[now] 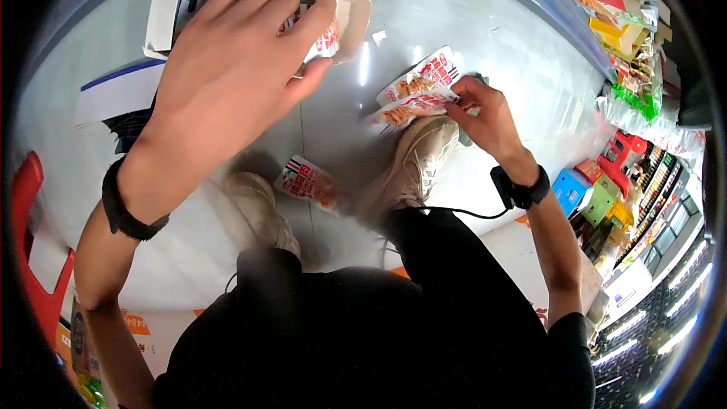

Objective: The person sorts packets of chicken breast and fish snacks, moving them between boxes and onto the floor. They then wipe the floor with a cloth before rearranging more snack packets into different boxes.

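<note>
**A:** Since they look like thin printed snack sachets, how would you say they handle?

**B:** Light and floppy, I'd judge, and slick on the face. They would crumple rather than break. The sealed edge or a corner is the best place to pinch, because a flat face would slide.

**A:** Where are they?

**B:** The right hand point(485, 110) has two packets point(416, 87), fanned one over the other. They sit above the right shoe point(416, 159), clear of the floor point(469, 23). A loose packet point(307, 182) lies flat on the floor between the shoes. More stand in rows in an open white carton point(170, 0) up at the far left. I cannot tell what the carton rests on.

**A:** And the fingers?

**B:** The right hand's fingers point(462, 102) are closed in a pinch on the near ends of the two packets. The wrist is bent down, the forearm comes in from the right, and a dark band with a cable sits on it. The left hand point(235, 53) is raised close to the camera. Its palm is down, its fingers are spread over the top packet point(322, 30) in the carton, and its thumb is tucked beneath. It looks closed on that packet, with the wrist nearly straight.

**A:** Anything else nearby?

**B:** Stocked shelves point(636, 53) run along the floor's right edge.
</note>
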Tool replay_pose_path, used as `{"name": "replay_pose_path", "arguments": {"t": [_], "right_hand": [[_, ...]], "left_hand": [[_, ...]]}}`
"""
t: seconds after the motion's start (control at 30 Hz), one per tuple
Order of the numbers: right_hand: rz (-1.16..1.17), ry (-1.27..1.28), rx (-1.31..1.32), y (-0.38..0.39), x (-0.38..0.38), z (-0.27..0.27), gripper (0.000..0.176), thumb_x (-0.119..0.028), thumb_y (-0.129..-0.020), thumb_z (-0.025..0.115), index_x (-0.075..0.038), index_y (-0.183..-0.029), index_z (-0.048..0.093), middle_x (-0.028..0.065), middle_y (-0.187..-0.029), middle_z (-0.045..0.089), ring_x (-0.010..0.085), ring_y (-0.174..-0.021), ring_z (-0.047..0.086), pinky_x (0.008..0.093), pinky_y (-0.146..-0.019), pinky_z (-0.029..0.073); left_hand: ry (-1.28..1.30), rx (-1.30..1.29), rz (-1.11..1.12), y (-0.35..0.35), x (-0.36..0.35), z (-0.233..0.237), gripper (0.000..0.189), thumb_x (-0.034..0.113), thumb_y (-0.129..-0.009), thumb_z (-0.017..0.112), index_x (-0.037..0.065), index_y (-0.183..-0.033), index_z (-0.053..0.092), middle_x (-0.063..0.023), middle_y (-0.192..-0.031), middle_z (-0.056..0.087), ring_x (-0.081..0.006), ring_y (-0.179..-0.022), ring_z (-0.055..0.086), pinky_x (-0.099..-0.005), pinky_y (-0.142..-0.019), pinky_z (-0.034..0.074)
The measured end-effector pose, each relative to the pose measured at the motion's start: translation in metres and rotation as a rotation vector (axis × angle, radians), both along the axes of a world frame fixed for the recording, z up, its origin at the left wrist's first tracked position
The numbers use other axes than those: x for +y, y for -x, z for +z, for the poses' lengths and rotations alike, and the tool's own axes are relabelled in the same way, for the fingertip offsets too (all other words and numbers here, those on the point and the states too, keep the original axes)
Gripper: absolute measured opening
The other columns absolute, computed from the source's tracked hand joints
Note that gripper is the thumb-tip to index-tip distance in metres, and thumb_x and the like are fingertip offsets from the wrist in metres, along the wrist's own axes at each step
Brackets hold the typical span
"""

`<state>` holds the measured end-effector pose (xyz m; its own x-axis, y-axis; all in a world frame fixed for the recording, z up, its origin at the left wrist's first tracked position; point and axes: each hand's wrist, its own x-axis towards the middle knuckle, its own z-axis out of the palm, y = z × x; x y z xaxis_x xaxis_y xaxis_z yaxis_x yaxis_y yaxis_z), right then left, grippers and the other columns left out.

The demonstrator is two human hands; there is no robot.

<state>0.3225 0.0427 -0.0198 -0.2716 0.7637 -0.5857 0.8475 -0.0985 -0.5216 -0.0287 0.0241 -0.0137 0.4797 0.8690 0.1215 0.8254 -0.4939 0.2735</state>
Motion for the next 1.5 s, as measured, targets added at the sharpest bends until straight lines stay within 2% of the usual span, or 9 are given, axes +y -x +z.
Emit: {"name": "replay_pose_path", "arguments": {"t": [0.17,0.4,0.9,0.97,1.0,1.1,1.27,1.37,1.5], "right_hand": [[0.408,-0.720,0.247,0.045,0.016,0.065,0.019,0.008,-0.066,0.061,-0.001,-0.083,0.062,0.0125,-0.089,0.066,0.0254,-0.075,0.066,0.0299,-0.066,0.054],[0.521,-1.029,0.342,0.087,0.042,0.076,0.020,0.006,-0.064,0.063,0.000,-0.082,0.066,0.0137,-0.092,0.067,0.0248,-0.074,0.066,0.0300,-0.063,0.053],[0.713,-0.786,0.367,0.132,0.059,0.015,0.021,-0.001,-0.074,0.064,-0.005,-0.094,0.061,0.0069,-0.098,0.063,0.0273,-0.077,0.064,0.0327,-0.067,0.055],[0.549,-0.716,0.378,0.144,0.051,0.011,0.024,0.004,-0.078,0.060,-0.005,-0.100,0.057,0.0077,-0.094,0.063,0.0230,-0.077,0.066,0.0319,-0.068,0.055],[0.507,-0.732,0.401,0.146,0.048,0.007,0.045,0.011,-0.080,0.062,-0.005,-0.119,0.048,0.0112,-0.115,0.052,0.0215,-0.112,0.057,0.0346,-0.095,0.046],[0.047,-0.331,0.712,0.154,0.036,-0.002,0.042,0.009,-0.082,0.064,-0.008,-0.115,0.046,0.0087,-0.116,0.048,0.0228,-0.112,0.057,0.0371,-0.099,0.045],[-0.215,-0.228,0.821,0.127,0.003,-0.017,0.016,0.012,-0.088,0.050,-0.003,-0.095,0.051,0.0070,-0.100,0.061,0.0122,-0.090,0.062,0.0247,-0.074,0.047],[0.297,0.098,0.283,0.113,-0.037,-0.030,0.016,-0.002,-0.087,0.060,-0.004,-0.103,0.057,0.0075,-0.092,0.063,0.0135,-0.077,0.061,0.0270,-0.070,0.050],[0.823,-0.156,-0.001,0.111,-0.111,-0.072,0.031,-0.031,-0.091,0.060,-0.010,-0.114,0.058,0.0107,-0.091,0.066,0.0281,-0.076,0.067,0.0379,-0.069,0.055]], "left_hand": [[-0.054,-0.070,0.021,0.000,0.000,0.001,0.056,0.023,-0.081,0.072,0.010,-0.132,0.053,-0.0160,-0.117,0.063,-0.0335,-0.113,0.057,-0.0413,-0.102,0.044],[-0.055,-0.102,0.063,0.001,0.000,-0.001,0.061,0.020,-0.077,0.075,0.005,-0.130,0.051,-0.0173,-0.118,0.062,-0.0348,-0.110,0.059,-0.0422,-0.099,0.046],[-0.047,-0.173,0.075,0.003,-0.001,-0.004,0.063,0.023,-0.077,0.074,0.009,-0.133,0.050,-0.0143,-0.119,0.061,-0.0326,-0.110,0.058,-0.0411,-0.097,0.046],[0.002,-0.240,0.068,0.013,0.001,-0.017,0.063,0.023,-0.076,0.075,0.010,-0.133,0.051,-0.0124,-0.123,0.059,-0.0328,-0.111,0.058,-0.0410,-0.098,0.046],[-0.428,-0.123,-0.007,0.011,0.015,-0.030,0.054,0.021,-0.077,0.073,0.008,-0.127,0.056,-0.0105,-0.126,0.057,-0.0295,-0.114,0.057,-0.0409,-0.103,0.043],[-0.300,-0.131,-0.075,0.004,0.008,-0.025,0.038,0.019,-0.080,0.067,0.005,-0.114,0.059,-0.0104,-0.113,0.058,-0.0286,-0.103,0.058,-0.0408,-0.091,0.045],[-0.057,-0.140,-0.199,-0.012,0.010,0.016,0.019,0.017,-0.085,0.056,0.000,-0.091,0.064,-0.0100,-0.089,0.058,-0.0265,-0.085,0.059,-0.0408,-0.070,0.048],[-0.061,-0.076,-0.209,-0.010,0.005,0.013,0.020,0.017,-0.084,0.059,0.001,-0.096,0.063,-0.0099,-0.097,0.058,-0.0262,-0.091,0.058,-0.0409,-0.078,0.046],[-0.078,-0.019,-0.206,-0.008,0.002,0.012,0.026,0.017,-0.082,0.063,0.003,-0.104,0.062,-0.0099,-0.107,0.058,-0.0258,-0.100,0.057,-0.0411,-0.088,0.044]]}}
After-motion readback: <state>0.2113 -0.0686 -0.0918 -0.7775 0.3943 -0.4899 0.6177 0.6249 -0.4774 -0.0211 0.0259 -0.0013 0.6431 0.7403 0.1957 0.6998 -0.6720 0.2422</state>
